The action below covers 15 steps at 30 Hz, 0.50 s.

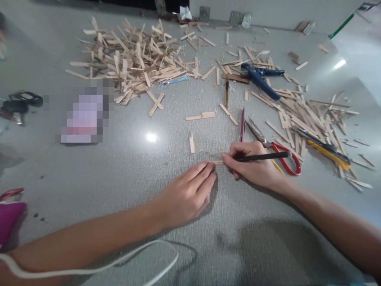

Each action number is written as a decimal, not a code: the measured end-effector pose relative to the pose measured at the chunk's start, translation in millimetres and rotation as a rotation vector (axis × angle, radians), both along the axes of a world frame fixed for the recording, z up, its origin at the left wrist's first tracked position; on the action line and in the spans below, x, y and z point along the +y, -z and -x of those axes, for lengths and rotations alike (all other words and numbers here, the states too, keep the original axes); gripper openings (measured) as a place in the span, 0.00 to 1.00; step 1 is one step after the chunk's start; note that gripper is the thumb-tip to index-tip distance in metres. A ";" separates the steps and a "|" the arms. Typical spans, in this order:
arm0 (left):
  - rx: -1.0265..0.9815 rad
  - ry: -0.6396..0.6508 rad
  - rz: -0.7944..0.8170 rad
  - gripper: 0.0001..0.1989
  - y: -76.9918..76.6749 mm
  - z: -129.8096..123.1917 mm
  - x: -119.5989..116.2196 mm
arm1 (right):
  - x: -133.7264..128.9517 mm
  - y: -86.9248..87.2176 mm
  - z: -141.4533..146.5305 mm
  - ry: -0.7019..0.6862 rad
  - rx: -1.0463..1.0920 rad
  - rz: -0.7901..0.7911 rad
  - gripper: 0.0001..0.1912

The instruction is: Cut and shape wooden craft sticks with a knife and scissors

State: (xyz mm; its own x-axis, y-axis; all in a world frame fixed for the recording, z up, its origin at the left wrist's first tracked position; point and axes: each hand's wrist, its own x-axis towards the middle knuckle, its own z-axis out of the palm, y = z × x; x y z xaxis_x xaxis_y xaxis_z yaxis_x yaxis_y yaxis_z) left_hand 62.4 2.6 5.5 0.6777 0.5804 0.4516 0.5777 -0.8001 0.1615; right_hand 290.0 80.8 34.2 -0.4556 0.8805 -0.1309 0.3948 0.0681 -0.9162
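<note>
My left hand (pixel 193 190) lies low on the grey table, its fingers together and pressing the end of a small wooden craft stick (pixel 219 163). In a writing grip, my right hand (pixel 250 163) holds a slim black pen (pixel 263 156); its tip is hidden by the fingers, close to the stick's other end. A dark mark shows on that stick. Just beyond my hands lies a craft stick with a forked end (pixel 192 143). Red-handled scissors (pixel 275 147) and a purple pencil (pixel 243 125) rest beside my right hand.
A large heap of craft sticks (pixel 133 55) spreads at the back left, more sticks (pixel 300 115) at the right. A blue hand cutter (pixel 260 79), a yellow utility knife (pixel 327 149), a blurred-out phone-like object (pixel 83 117), keys (pixel 22 103) and a white cable (pixel 119 260) lie around.
</note>
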 end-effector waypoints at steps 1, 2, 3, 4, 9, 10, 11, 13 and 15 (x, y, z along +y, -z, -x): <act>0.003 0.001 0.003 0.18 -0.1 0.1 -0.1 | 0.1 0.0 0.2 0.000 -0.004 -0.006 0.27; 0.005 0.002 0.007 0.17 0.0 0.2 -0.2 | 0.0 -0.2 0.5 0.001 -0.008 -0.012 0.27; 0.003 0.005 0.010 0.17 0.1 0.4 -0.3 | -0.1 -0.7 0.7 0.001 -0.013 -0.019 0.27; -0.002 0.008 0.018 0.17 0.3 0.7 -0.5 | -0.3 -1.2 0.9 0.000 -0.017 -0.025 0.27; -0.022 0.016 0.099 0.19 1.5 2.2 -1.2 | -0.7 -3.7 1.5 -0.002 -0.035 -0.031 0.28; -0.022 0.014 0.104 0.20 1.4 2.3 -1.2 | -0.6 -3.8 1.7 -0.003 -0.033 -0.024 0.28; -0.020 0.012 0.100 0.19 1.1 2.2 -1.2 | -0.3 -3.8 1.9 -0.004 -0.028 -0.019 0.28; -0.011 0.005 0.077 0.18 0.0 1.7 -0.9 | 0.2 -3.6 2.3 -0.007 -0.016 -0.016 0.28; -0.010 0.002 0.052 0.17 -1.0 1.0 -0.6 | 0.6 -3.5 2.5 -0.010 -0.012 -0.020 0.28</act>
State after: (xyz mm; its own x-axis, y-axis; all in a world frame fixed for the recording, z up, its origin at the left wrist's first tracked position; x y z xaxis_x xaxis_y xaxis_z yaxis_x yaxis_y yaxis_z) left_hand 61.3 2.1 6.5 0.6747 0.6017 0.4274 0.5742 -0.7918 0.2082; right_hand 287.5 81.4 37.7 -0.4626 0.8786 -0.1187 0.4052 0.0904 -0.9097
